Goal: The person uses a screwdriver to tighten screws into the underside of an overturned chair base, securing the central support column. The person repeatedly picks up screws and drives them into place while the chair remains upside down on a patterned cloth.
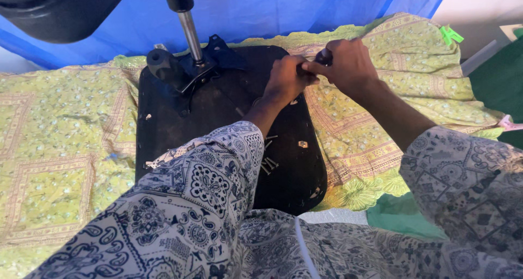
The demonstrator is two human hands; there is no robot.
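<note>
Both hands (pixel 321 72) at seat base (pixel 163 121) edge (right)

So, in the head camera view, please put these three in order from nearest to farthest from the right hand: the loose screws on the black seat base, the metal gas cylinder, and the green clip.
From the right hand:
1. Loose screws, below it on the black seat base.
2. Metal gas cylinder, at the upper left.

The green clip, at the upper right, looks nearest, but it lies behind on the cloth, so I cannot rank it safely.

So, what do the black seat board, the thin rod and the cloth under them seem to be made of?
Board: probably hard plastic or coated wood, matte black with pale scuffs. Rod: metal, bright and polished, with a clear shine. Cloth: woven fabric, likely cotton, matte yellow-green print that wrinkles softly.
</note>
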